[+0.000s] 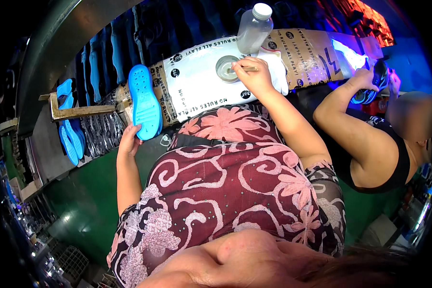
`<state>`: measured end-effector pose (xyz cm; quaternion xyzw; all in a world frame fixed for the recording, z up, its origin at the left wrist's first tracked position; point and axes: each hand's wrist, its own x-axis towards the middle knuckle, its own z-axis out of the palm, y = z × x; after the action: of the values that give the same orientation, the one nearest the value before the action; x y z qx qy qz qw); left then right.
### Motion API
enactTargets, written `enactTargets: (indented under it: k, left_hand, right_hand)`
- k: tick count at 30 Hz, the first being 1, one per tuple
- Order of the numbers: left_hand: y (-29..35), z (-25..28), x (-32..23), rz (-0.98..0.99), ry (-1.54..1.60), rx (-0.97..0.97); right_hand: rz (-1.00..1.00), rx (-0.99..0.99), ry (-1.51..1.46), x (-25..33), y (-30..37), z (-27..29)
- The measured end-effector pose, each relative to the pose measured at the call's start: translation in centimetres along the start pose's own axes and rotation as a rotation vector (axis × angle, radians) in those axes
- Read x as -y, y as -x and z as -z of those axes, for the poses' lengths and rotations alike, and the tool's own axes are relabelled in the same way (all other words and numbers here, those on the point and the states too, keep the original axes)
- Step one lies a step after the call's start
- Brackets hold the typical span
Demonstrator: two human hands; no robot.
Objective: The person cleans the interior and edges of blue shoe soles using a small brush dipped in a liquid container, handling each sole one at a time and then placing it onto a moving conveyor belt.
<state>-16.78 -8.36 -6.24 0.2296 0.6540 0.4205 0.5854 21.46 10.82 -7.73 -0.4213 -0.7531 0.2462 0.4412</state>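
Left hand [130,139] grips one long, bright-blue moulded sole [146,105]; right hand [255,76] works over one small, clear round cup [224,67]!
Nearest, the left forearm stands almost upright, thumb on top of the sole's near end, fingers curled at its edge, the sole lying lengthwise beside a white plastic sheet [189,89] with black print; farther in, the right arm slants up and leftward, wrist bent, fingers pinched round one thin, light-brown stick-like tool [251,69], its tip at the cup, though whether it dips in I can't tell; just beyond, one translucent plastic bottle [252,36] with a white cap, standing.
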Motion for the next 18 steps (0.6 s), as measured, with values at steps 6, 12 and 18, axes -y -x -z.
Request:
enactTargets:
  k: [6, 12, 18]
  left_hand:
    - [0.7, -2.6, -2.1, -0.075, 0.212, 0.074]
    - [2.7, -10.0, -4.4, -0.352, 0.047, 0.000]
    - [1.1, -15.4, -5.7, -0.612, -0.090, -0.052]
  right_hand:
    - [-0.153, -0.006, -0.134, 0.1, 0.1, 1.4]
    - [-0.496, -0.162, -0.621, 2.5, 1.1, 3.5]
    - [-0.486, -0.207, -0.883, 5.4, 1.3, 4.8]
